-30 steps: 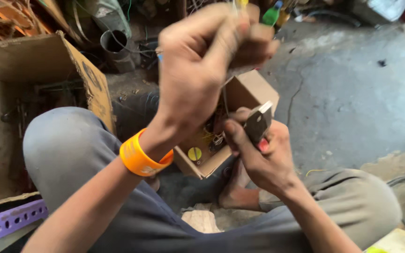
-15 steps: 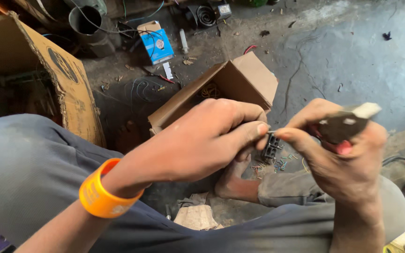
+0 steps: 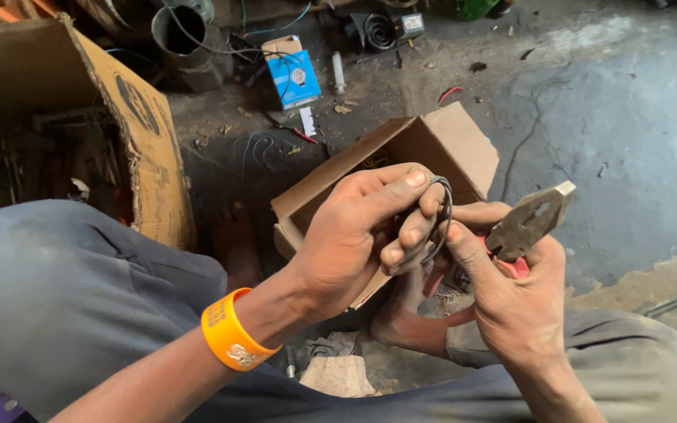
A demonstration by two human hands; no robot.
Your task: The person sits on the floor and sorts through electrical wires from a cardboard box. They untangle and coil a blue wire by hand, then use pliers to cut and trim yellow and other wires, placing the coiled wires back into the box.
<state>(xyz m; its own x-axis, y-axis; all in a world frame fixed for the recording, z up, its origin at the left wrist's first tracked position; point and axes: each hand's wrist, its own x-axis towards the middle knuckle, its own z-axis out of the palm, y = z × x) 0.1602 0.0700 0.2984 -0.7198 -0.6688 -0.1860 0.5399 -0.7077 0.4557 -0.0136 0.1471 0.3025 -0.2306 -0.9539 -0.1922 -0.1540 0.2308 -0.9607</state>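
Observation:
My left hand (image 3: pixel 362 231), with an orange wristband (image 3: pixel 229 333) on the wrist, pinches a dark loop of wire (image 3: pixel 442 215) between thumb and fingers. My right hand (image 3: pixel 511 294) holds pliers (image 3: pixel 530 219) with red handles, jaws pointing up to the right, and its thumb and forefinger also touch the wire loop. Both hands meet above a small open cardboard box (image 3: pixel 440 145) on the floor. My knees in grey trousers frame the hands.
A large open cardboard box (image 3: pixel 131 125) holding dark metal parts stands at the left. A blue-and-white small carton (image 3: pixel 291 70), a dark metal can (image 3: pixel 186 35), loose wires and scraps lie on the dirty concrete floor (image 3: pixel 620 117) beyond. A bare foot (image 3: pixel 409 333) sits below my hands.
My left hand came down from high in front of the camera to meet the right hand. The wire is now bent into a loop between both hands, and the pliers have tilted.

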